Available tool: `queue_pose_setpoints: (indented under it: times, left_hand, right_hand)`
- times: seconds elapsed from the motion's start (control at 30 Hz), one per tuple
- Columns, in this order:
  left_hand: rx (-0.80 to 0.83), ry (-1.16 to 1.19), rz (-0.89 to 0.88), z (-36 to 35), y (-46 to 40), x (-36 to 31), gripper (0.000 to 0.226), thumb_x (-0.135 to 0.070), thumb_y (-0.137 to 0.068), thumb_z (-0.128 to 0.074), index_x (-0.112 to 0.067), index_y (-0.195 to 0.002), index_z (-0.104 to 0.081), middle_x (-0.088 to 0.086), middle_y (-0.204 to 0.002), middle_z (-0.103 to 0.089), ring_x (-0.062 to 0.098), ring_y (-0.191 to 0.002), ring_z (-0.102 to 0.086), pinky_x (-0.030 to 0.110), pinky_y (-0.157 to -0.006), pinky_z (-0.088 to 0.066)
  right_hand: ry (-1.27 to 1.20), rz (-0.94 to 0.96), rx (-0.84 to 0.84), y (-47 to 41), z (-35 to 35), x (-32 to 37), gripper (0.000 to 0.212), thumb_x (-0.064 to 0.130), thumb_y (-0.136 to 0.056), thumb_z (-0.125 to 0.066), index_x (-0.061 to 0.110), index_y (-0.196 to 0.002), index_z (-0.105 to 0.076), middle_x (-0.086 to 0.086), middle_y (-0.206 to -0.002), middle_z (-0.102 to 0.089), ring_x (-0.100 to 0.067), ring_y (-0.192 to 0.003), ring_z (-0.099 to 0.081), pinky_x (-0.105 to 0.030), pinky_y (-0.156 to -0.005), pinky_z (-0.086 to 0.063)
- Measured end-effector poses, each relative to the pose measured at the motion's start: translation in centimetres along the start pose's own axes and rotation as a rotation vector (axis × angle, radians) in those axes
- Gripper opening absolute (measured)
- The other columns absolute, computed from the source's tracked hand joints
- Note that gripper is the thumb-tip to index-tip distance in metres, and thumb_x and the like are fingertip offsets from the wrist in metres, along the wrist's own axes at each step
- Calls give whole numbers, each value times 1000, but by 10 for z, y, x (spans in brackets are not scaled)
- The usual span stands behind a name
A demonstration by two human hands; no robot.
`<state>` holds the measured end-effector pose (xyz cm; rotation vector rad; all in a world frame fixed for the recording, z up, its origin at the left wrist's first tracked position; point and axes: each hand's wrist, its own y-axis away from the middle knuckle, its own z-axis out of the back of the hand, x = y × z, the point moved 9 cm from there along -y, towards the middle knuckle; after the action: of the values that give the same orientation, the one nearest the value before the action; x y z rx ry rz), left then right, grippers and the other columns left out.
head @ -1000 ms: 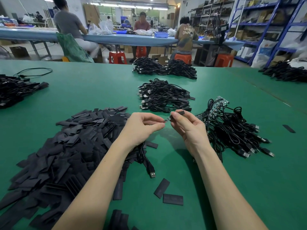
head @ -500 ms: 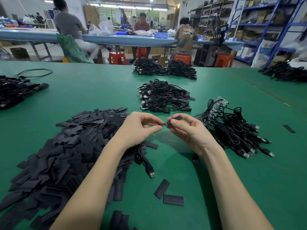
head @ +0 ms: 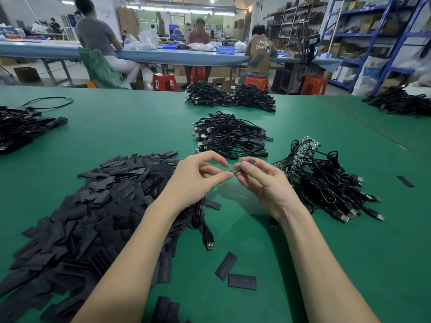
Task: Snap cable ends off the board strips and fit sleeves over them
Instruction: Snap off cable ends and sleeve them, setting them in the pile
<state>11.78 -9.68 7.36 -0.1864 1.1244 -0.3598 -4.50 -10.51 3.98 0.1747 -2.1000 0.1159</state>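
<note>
My left hand (head: 198,178) pinches the small board end (head: 231,171) of a black cable between thumb and fingertip. The cable hangs down under that hand, and its USB plug (head: 210,245) lies on the green table. My right hand (head: 263,180) pinches a black sleeve (head: 247,164) that sits over most of the board end. Both hands meet just above the table. To the right lies a tangle of cables on green board strips (head: 303,148). A big heap of flat black sleeves (head: 98,206) lies at the left.
A pile of sleeved cables (head: 231,136) lies behind my hands, with more piles at the back (head: 228,96), far left (head: 21,127) and far right (head: 401,101). Loose sleeves (head: 235,271) lie near the front edge. People sit at a blue bench beyond the table.
My hands have closed together. The sleeve in my right hand has slid further over the board end, leaving only a short piece showing between the fingertips.
</note>
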Motion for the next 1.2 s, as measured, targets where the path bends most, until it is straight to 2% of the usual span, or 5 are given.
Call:
queue_pose_setpoints:
  times: [0.13,0.27,0.37,0.83,1.2]
  left_hand:
    - [-28,54,-49,-1,1,-4,7,-27,-82,-83,-28,-86,-77,-7,-77,-76,6,-73,-70,21,-68,-52]
    - [-29,124,-64,-2,1,-7,7,-17,-83,-83,-20,-89,-81,-4,-79,-78,8,-68,-69,28,-69,-58]
    - [-15,174,-66,-6,2,-11,8,-14,-82,-83,-13,-89,-82,-2,-78,-78,8,-63,-65,21,-64,-53]
    - [13,285,-44,-8,3,-6,16,-10,-85,-79,-13,-100,-81,4,-86,-79,10,-71,-67,20,-71,-54]
    - [-13,438,28,-6,5,-3,11,-2,-80,-80,-12,-86,-80,14,-84,-77,14,-69,-70,23,-68,-58]
  right_hand:
    - [-39,-21,-56,-1,5,-3,27,12,-75,-77,-1,-98,-70,-12,-90,-76,-14,-76,-73,-19,-72,-58]
    - [-47,-53,-57,-2,6,-5,12,15,-76,-77,5,-83,-79,-11,-90,-76,-12,-76,-73,-18,-70,-58]
    - [-27,-74,-31,-1,1,-8,9,16,-78,-76,9,-75,-81,-10,-90,-77,-11,-76,-73,-17,-69,-58]
    - [-34,-96,-63,1,-1,-13,8,15,-80,-77,10,-75,-81,-7,-80,-74,-10,-69,-70,-17,-66,-58]
    - [33,-113,-8,4,-10,-15,16,18,-90,-72,11,-78,-80,-5,-74,-69,-8,-62,-62,-16,-64,-57]
